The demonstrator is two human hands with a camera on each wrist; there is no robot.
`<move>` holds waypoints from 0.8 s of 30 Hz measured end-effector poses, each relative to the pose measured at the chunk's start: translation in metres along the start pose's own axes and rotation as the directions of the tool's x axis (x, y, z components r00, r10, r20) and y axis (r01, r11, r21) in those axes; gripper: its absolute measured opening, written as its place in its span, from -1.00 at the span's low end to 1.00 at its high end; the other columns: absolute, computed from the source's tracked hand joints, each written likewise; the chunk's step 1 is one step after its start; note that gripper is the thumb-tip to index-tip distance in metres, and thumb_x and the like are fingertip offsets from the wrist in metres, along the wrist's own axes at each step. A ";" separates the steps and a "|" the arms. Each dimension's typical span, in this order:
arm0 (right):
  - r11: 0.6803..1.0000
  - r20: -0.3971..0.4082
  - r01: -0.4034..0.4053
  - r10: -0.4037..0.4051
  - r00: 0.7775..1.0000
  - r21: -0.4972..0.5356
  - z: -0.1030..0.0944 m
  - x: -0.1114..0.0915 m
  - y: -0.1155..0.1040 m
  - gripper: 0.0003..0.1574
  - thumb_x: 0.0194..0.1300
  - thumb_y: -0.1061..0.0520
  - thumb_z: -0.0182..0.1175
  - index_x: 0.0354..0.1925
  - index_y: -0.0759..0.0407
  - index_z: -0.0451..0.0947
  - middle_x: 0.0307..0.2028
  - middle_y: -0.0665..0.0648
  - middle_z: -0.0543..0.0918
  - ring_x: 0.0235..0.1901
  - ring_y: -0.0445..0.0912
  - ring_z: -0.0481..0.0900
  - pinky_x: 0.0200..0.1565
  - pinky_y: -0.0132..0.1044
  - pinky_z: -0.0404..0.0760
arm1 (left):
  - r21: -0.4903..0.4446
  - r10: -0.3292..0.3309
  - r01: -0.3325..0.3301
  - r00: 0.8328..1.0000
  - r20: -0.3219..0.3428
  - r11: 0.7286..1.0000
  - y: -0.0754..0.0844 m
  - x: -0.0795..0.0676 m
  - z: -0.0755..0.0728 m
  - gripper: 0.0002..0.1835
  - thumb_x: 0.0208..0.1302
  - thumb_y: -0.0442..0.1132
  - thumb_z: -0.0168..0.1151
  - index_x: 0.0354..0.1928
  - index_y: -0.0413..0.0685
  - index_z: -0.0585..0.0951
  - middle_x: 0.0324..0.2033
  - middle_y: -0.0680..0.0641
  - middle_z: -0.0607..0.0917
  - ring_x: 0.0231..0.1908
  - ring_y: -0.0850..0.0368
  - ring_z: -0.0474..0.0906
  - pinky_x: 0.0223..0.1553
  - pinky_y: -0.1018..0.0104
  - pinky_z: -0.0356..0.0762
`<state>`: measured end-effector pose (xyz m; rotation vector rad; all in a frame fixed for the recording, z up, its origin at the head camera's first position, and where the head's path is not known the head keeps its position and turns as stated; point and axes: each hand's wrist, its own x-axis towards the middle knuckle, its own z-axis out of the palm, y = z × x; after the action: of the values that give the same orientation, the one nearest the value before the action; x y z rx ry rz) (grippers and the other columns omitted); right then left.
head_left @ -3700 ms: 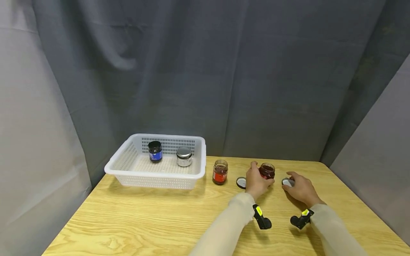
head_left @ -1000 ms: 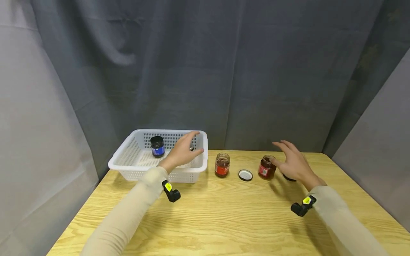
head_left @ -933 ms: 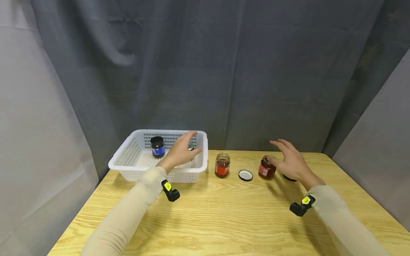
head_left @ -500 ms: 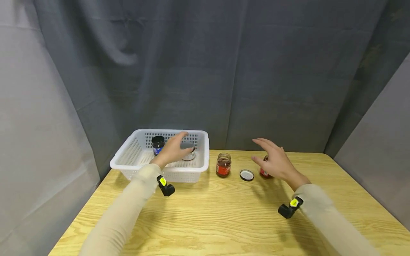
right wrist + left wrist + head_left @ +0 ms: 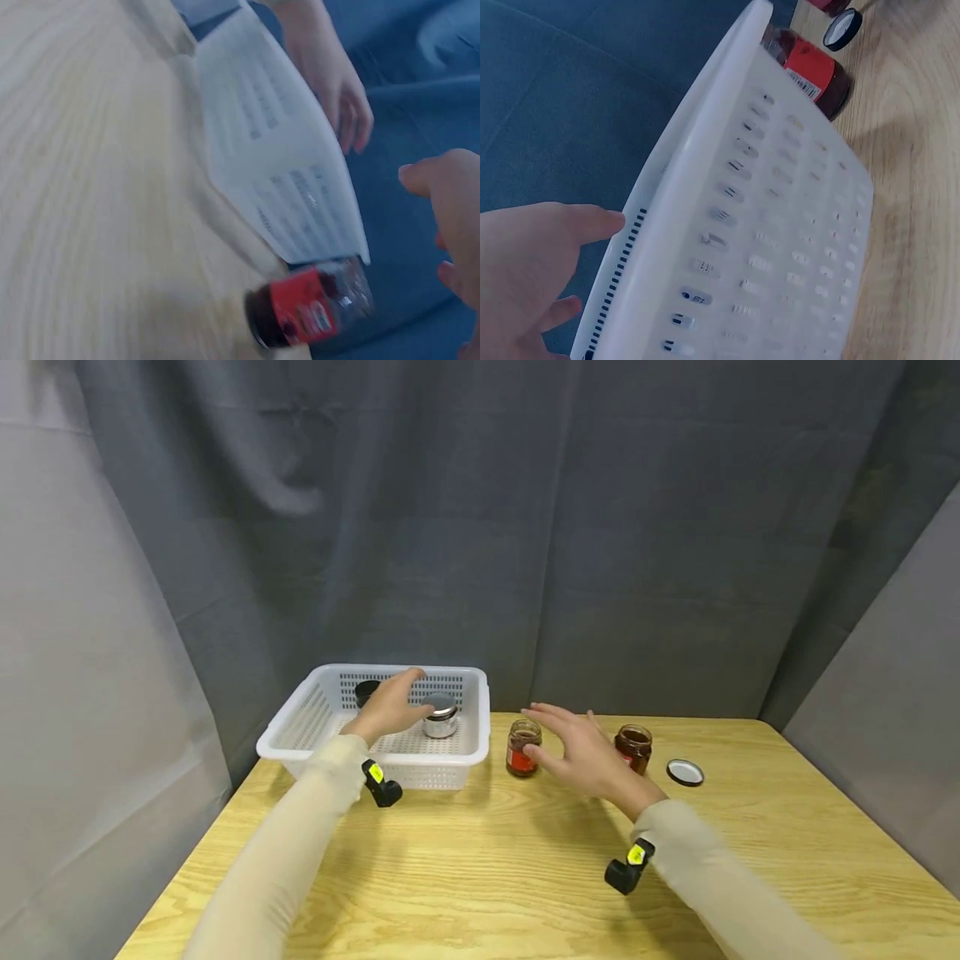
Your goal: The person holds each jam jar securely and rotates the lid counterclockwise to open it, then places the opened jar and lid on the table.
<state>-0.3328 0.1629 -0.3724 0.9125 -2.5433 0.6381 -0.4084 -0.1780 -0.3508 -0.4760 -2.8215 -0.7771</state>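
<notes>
My left hand (image 5: 388, 706) hovers over the white plastic basket (image 5: 375, 758), its fingers spread and nothing in them. Inside the basket are a jar with a silver lid (image 5: 441, 718), to the right of that hand, and a black-lidded jar (image 5: 365, 692), which the hand partly covers. My right hand (image 5: 585, 756) is held above the table with loose, empty fingers, close to an uncapped jar with a red label (image 5: 521, 752). A second uncapped jar (image 5: 634, 747) stands behind the right hand. One upturned lid (image 5: 843, 30) shows in the left wrist view; the right hand hides it from the head.
Another lid (image 5: 686, 772) lies upturned on the wooden table (image 5: 480, 877), right of the second uncapped jar. Grey curtains (image 5: 600, 527) hang behind the table and at both sides.
My left hand has let go of the right uncapped jar, gone left to the basket and drifted slightly further left. My right hand has left the right-hand lid and moved left toward the red-labelled jar.
</notes>
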 end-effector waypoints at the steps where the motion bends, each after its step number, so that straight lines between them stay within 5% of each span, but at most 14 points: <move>1: 1.000 0.001 0.010 -0.010 1.000 0.003 0.004 0.001 -0.004 -0.29 0.49 -0.18 0.24 0.48 -0.01 0.43 0.47 0.14 0.38 0.41 0.18 0.36 0.31 0.59 -0.12 | 0.001 0.002 -0.002 1.000 0.004 1.000 -0.001 0.001 0.000 -0.28 0.38 -0.10 0.38 0.49 -0.11 0.35 0.42 -0.22 0.42 0.38 -0.20 0.33 0.38 -0.15 0.29; 14: 0.994 0.039 0.101 -0.103 0.994 0.039 0.049 0.009 -0.031 -0.36 0.54 -0.16 0.19 0.45 0.02 0.48 0.45 0.17 0.42 0.41 0.10 0.37 0.34 0.46 0.13 | 0.028 0.001 -0.004 0.996 0.094 1.000 -0.005 0.011 0.003 -0.23 0.37 -0.08 0.40 0.52 -0.11 0.31 0.46 -0.20 0.38 0.41 -0.21 0.29 0.39 -0.15 0.27; 24: 0.996 0.083 0.077 -0.080 0.993 0.037 0.063 0.008 -0.043 -0.39 0.62 -0.22 0.00 0.48 -0.08 0.44 0.51 0.01 0.30 0.50 0.04 0.21 0.37 0.47 0.02 | 0.042 0.042 -0.051 0.980 0.197 0.998 0.003 0.022 -0.002 -0.19 0.35 -0.13 0.42 0.54 -0.18 0.29 0.46 -0.23 0.37 0.43 -0.20 0.27 0.42 -0.12 0.22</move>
<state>-0.3214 0.0965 -0.4089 1.0669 -2.5624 0.6334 -0.4280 -0.1706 -0.3423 -0.6421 -2.9880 -0.6882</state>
